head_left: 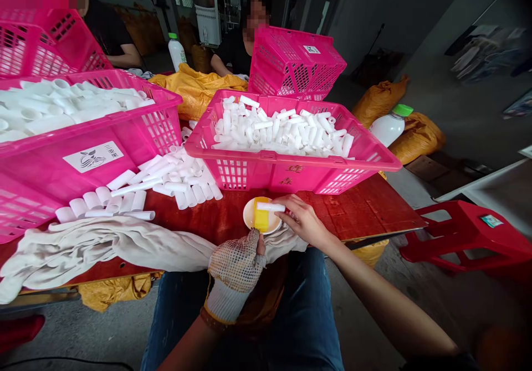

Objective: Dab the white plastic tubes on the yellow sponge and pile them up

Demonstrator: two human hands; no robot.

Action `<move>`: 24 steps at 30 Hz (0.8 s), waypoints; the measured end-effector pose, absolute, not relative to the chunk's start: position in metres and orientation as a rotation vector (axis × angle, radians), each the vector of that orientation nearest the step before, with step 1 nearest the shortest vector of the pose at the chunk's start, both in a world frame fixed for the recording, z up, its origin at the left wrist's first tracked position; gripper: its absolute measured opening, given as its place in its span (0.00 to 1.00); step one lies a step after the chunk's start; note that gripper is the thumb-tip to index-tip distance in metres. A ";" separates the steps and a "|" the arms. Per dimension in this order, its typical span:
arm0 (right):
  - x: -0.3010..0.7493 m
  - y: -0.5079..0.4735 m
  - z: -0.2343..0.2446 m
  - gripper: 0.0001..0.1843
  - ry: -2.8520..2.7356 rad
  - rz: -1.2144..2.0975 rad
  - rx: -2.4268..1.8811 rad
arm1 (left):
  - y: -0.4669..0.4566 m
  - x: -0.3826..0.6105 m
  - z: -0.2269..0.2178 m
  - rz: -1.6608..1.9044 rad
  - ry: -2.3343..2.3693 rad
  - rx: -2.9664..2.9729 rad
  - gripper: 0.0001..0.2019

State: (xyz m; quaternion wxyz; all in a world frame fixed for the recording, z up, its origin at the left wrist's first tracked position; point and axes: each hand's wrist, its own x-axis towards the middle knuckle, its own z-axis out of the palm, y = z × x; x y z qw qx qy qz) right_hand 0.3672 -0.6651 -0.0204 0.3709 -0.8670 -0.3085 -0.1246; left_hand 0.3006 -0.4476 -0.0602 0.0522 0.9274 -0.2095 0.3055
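Bare right hand (302,221) pinching a white tube (269,207) above a yellow sponge (261,220) on a white saucer (248,216).
Grip pressed together on the tube's right end; tube held just over the sponge, long axis near level, free end pointing left. Looks light, hollow, fairly stiff but crushable, so best held gently at one end. Gloved left hand (235,266) curled beside the saucer, grip unclear. Pink basket (270,174) of tubes just beyond, on the red bench (366,210).
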 end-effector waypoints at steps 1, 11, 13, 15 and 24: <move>0.367 -0.666 -0.019 0.16 -0.829 -0.307 -2.235 | -0.448 0.300 -0.061 0.972 -0.668 2.812 0.12; 0.361 -0.662 -0.008 0.19 -0.841 -0.261 -2.397 | -0.451 0.302 -0.056 0.996 -0.562 2.731 0.14; 0.361 -0.661 -0.009 0.19 -0.849 -0.257 -2.396 | -0.450 0.302 -0.055 0.970 -0.569 2.709 0.14; 0.362 -0.661 -0.009 0.18 -0.888 -0.237 -2.411 | -0.449 0.301 -0.054 0.924 -0.570 2.691 0.13; 0.364 -0.660 -0.008 0.18 -0.890 -0.222 -2.425 | -0.448 0.301 -0.052 0.870 -0.549 2.656 0.14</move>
